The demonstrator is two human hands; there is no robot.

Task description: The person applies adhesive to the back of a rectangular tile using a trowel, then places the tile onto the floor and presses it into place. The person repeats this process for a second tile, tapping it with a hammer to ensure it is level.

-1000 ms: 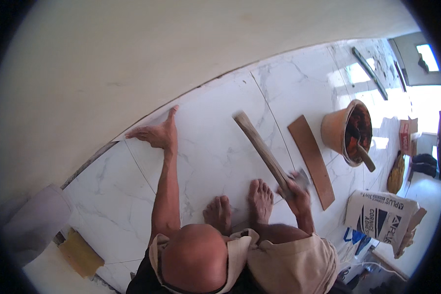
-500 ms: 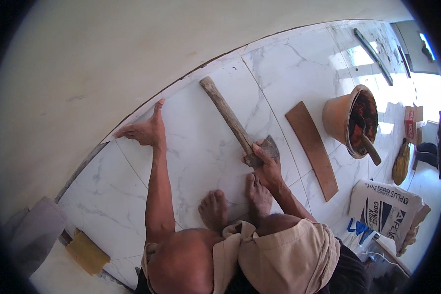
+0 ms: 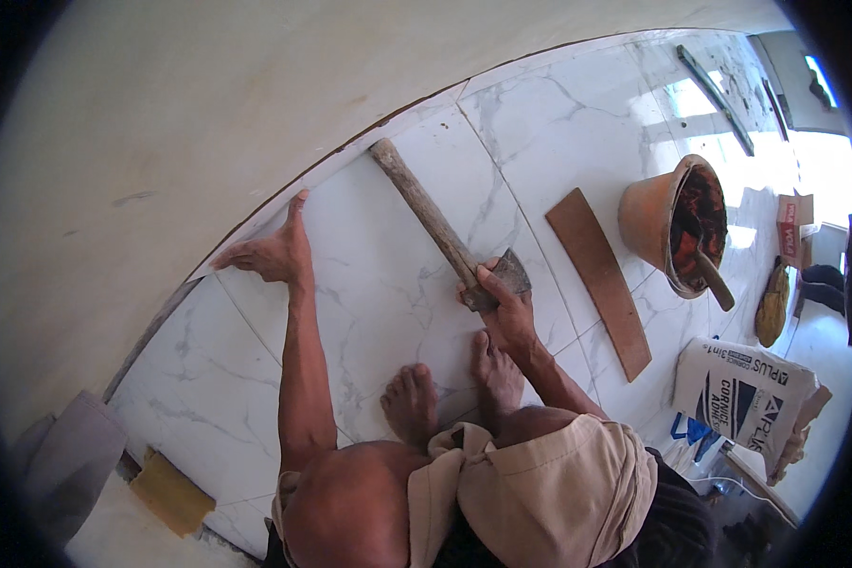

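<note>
- Bearing bold dark print and a blue panel, a white paper sack sits at four o'clock, its torn brown mouth outward.
- Pale lettering shows on a red-and-white carton at three o'clock.
- The right hand is closed around the metal head end of an axe near the middle of the view; its wooden handle points to eleven o'clock. Whether the axe touches the floor, I cannot tell.
- The left hand, at nine o'clock, is spread wide, thumb well apart from the fingers, against a white skirting strip.
- White marble-veined tiles cover the floor; a cream wall curves above from nine to twelve.
- At three o'clock lies a brown board; just beyond, an orange bucket holds dark-red contents and a handled tool.
- A long dark-green bar lies at two.
</note>
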